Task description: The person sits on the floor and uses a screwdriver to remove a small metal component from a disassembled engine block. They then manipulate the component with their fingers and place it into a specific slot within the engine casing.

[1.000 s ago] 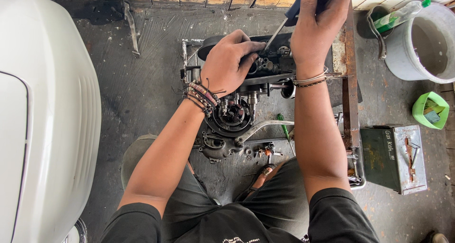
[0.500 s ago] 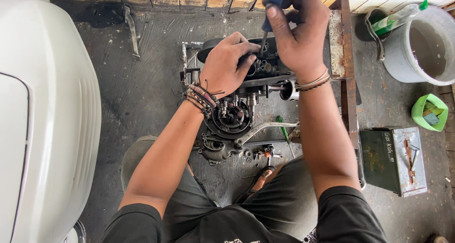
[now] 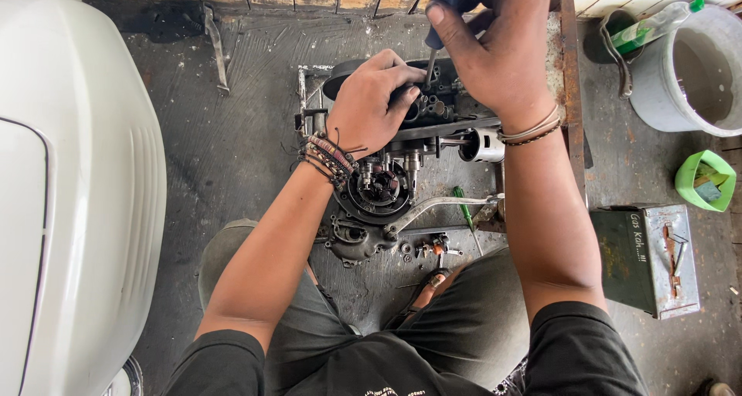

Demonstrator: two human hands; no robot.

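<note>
- A large white vehicle body panel point(image 3: 69, 187) fills the far left of the view, beside the dark, grimy concrete floor point(image 3: 224, 156).
- The left hand point(image 3: 375, 102), with a stack of woven bracelets point(image 3: 328, 158) at the wrist, is closed over the upper left part of the engine point(image 3: 402, 172), fingers curled down onto the black casting.
- The engine sits on the floor between the person's knees, near the middle of the view; its round flywheel housing point(image 3: 379, 191) shows just below the left wrist, and small loose parts point(image 3: 429, 249) lie at its lower edge.
- A green-handled screwdriver point(image 3: 464, 210) lies on the floor just beside the engine's lower right.
- The right hand point(image 3: 495, 48), with thin bangles at the wrist, is wrapped tight around the dark blue handle of a screwdriver point(image 3: 440, 25); its shaft points down into the top of the engine, just beside the left fingertips.
- A rusty metal bar point(image 3: 568, 79) runs upright behind the right forearm.
- A green metal box point(image 3: 645, 261) rests on the floor to the right.
- A grey bucket point(image 3: 684, 64) stands at the upper right, and a small green container point(image 3: 703, 180) sits below it.
</note>
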